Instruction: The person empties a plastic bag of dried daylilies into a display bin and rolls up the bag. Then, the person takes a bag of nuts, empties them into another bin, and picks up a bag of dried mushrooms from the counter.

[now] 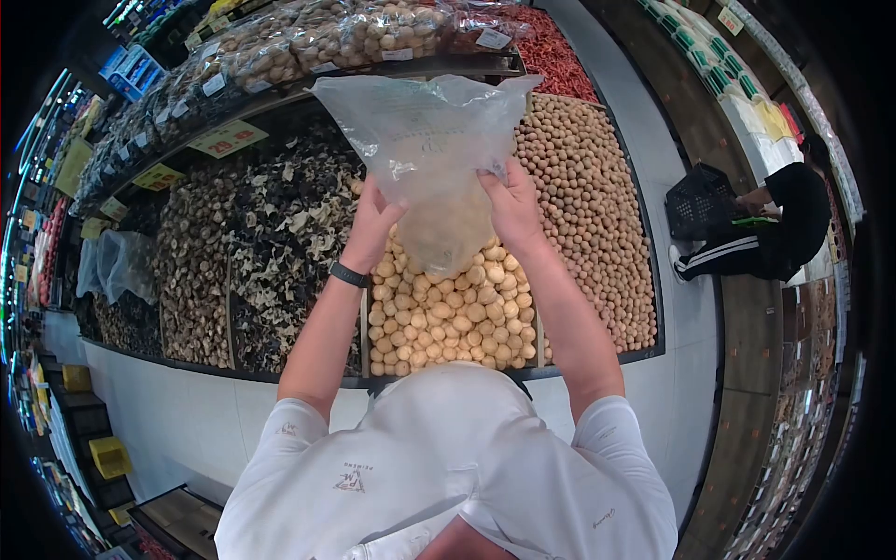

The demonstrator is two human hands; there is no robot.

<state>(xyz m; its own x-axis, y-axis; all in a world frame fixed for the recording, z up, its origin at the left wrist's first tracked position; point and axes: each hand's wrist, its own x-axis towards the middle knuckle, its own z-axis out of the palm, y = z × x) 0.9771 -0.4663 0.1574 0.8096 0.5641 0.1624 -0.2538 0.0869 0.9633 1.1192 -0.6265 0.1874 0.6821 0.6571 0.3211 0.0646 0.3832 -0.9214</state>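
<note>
**Two hands spread one clear bag above the pale round goods**

Nearest us, our white shirt (pixel 448 439) comes close to the display's near edge, with a narrow strip of floor (pixel 196 401) showing to either side. Our left hand (pixel 375 222), below one dark wristband (pixel 349 274), is nearly closed, thumb and fingers pinching the left side of the clear bag (pixel 425 126). Our right hand (pixel 515 207) pinches the right side, thumb in front and fingers bent.

The bag lies between our hands, over the far part of the pale round goods (pixel 453 322), which are too many to count. Its long axis runs away from us: the rounded end points our way, the wide edge away. We cannot tell whether the rounded end touches the heap. The upper corners flare out past both hands, toward one heap of dark-and-white pieces (pixel 299 224) on the left and one of brown round goods (pixel 588 205) on the right.

Farther on, one red heap (pixel 560 56) and a row of bagged goods (pixel 355 42) close off the far side. To the right runs an open grey aisle (pixel 689 322), where we see one person (pixel 793 219) with one black basket (pixel 700 201).
</note>
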